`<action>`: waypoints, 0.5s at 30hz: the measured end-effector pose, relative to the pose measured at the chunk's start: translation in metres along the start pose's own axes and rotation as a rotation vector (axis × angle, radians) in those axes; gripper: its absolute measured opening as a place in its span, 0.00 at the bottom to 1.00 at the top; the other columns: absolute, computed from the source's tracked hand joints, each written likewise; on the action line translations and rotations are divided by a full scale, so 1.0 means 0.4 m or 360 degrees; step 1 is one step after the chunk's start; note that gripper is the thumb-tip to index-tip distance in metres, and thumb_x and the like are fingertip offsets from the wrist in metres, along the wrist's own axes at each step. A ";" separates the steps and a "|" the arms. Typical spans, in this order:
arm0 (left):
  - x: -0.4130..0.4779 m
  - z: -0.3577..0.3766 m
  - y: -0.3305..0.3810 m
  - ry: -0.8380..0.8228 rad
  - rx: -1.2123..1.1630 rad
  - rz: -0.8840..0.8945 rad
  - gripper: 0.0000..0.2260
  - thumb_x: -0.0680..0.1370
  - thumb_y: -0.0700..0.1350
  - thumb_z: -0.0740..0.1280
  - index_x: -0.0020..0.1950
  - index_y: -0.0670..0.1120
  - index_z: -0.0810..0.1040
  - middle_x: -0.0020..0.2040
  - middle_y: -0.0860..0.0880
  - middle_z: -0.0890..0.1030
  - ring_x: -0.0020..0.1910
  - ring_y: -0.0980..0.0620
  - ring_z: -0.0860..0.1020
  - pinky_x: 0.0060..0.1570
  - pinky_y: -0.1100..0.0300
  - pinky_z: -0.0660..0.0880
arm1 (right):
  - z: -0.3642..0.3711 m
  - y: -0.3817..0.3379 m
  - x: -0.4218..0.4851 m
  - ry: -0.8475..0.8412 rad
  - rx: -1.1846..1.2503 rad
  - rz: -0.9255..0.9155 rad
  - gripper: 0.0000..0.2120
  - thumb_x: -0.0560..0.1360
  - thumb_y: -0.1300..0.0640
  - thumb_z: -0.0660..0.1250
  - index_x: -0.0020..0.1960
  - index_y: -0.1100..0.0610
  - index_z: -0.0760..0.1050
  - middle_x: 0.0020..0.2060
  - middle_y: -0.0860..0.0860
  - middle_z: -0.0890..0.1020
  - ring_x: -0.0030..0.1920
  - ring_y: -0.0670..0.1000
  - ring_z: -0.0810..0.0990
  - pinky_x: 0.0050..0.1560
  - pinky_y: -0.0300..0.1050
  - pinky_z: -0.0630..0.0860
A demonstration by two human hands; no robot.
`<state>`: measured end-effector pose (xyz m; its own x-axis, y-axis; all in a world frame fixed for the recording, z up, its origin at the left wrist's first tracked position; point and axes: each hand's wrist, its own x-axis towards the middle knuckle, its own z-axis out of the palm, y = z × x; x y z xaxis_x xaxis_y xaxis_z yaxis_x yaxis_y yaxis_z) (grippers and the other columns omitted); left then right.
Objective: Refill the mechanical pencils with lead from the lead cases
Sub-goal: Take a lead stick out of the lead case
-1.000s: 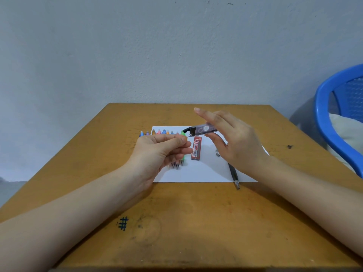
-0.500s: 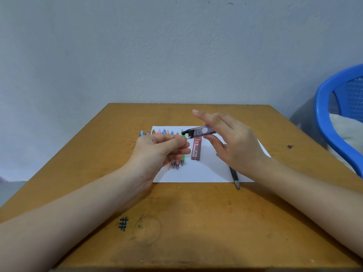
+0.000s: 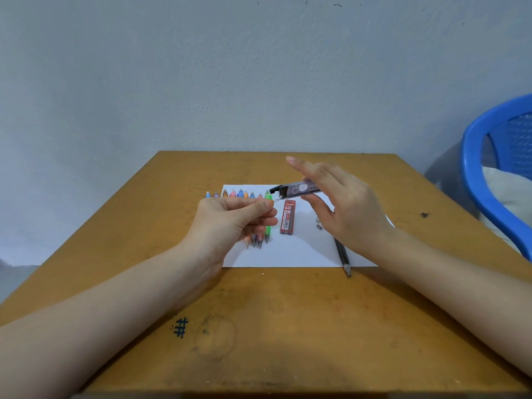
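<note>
Two lead cases show. The right hand [image 3: 345,214] pinches a dark one [image 3: 299,189] between thumb and fingers above the paper [image 3: 299,251], its black lid open toward the left hand [image 3: 230,223]. The left fingers are curled, pinching a thin lead [image 3: 277,199] at the case's mouth. A red case [image 3: 288,217] lies flat mid-sheet. About ten coloured pencils [image 3: 244,194] line the paper's left edge; one black pencil [image 3: 342,256] crosses its near right corner on the counter [image 3: 288,326].
</note>
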<state>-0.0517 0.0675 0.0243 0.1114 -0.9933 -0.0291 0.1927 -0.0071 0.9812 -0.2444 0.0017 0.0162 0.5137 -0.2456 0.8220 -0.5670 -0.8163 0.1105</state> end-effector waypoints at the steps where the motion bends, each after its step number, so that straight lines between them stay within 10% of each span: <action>1: 0.000 -0.001 0.000 0.0006 0.0007 0.0009 0.06 0.70 0.39 0.73 0.43 0.37 0.83 0.40 0.41 0.85 0.40 0.49 0.84 0.37 0.65 0.79 | 0.000 0.002 -0.001 -0.0007 0.0002 0.0017 0.25 0.75 0.64 0.67 0.70 0.56 0.65 0.46 0.54 0.80 0.42 0.53 0.79 0.37 0.50 0.78; 15: -0.004 0.004 0.005 0.0015 -0.0056 0.0071 0.10 0.71 0.37 0.73 0.51 0.39 0.81 0.44 0.41 0.85 0.42 0.50 0.83 0.42 0.63 0.79 | -0.002 -0.010 -0.002 0.0006 0.0095 0.0269 0.29 0.72 0.65 0.69 0.70 0.53 0.66 0.48 0.51 0.79 0.46 0.47 0.77 0.38 0.48 0.79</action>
<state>-0.0529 0.0688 0.0265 0.1299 -0.9914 0.0123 0.2215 0.0411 0.9743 -0.2432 0.0056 0.0157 0.4117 -0.3799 0.8283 -0.6058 -0.7931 -0.0627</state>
